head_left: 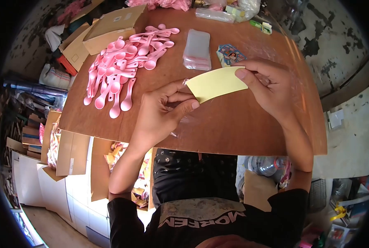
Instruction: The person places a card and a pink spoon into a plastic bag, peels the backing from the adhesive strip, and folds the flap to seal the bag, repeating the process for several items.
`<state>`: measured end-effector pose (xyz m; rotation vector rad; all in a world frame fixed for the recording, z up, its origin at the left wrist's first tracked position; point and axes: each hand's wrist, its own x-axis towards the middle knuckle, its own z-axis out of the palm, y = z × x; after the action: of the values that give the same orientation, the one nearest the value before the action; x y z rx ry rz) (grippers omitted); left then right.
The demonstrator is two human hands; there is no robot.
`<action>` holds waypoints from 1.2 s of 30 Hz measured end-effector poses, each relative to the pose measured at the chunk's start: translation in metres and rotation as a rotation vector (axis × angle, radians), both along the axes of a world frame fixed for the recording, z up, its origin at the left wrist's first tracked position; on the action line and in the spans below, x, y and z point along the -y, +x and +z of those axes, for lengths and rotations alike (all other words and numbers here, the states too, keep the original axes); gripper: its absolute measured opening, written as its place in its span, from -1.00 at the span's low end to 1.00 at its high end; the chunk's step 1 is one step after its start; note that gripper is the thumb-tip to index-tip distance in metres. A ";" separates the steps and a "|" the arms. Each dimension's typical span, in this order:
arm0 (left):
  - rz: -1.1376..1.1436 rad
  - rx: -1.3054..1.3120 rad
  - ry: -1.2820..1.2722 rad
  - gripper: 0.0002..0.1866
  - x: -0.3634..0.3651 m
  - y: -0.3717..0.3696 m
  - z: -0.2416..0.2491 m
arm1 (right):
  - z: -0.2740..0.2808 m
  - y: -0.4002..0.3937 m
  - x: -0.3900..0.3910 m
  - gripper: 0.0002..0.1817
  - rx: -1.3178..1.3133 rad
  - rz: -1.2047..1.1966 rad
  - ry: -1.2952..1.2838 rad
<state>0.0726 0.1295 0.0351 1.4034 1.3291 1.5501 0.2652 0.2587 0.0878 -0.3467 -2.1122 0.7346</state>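
Both hands (217, 99) pinched on yellow card (217, 84) over brown table (234, 124), pink spoons (122, 66) alongside.

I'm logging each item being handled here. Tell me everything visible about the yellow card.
The yellow card is a pale, plain, flat paper-like strip with a slightly curved upper edge, held above the brown table, tilted up to the right. The left hand pinches its lower left corner together with clear plastic film; the right hand grips its right end.

Bright daylight, fisheye warp; dark vignetted corners
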 end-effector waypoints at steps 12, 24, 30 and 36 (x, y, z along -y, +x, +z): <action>-0.121 0.071 -0.115 -0.58 -0.003 0.005 -0.003 | -0.006 -0.014 0.019 -0.89 0.122 0.000 0.060; -0.043 -0.231 0.073 -0.60 -0.007 0.003 -0.005 | -0.019 -0.017 0.024 -0.83 0.241 0.214 0.093; -0.005 -0.285 0.171 -0.60 -0.006 0.007 -0.005 | -0.019 -0.016 0.017 -0.72 0.373 0.426 -0.365; 0.000 -0.340 0.252 -0.61 -0.007 0.013 -0.007 | -0.012 -0.013 0.019 -0.72 0.638 0.409 -0.451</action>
<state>0.0857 0.1364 0.0285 1.8906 1.3576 1.5705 0.2518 0.2394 0.0758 -0.4357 -2.6386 1.5101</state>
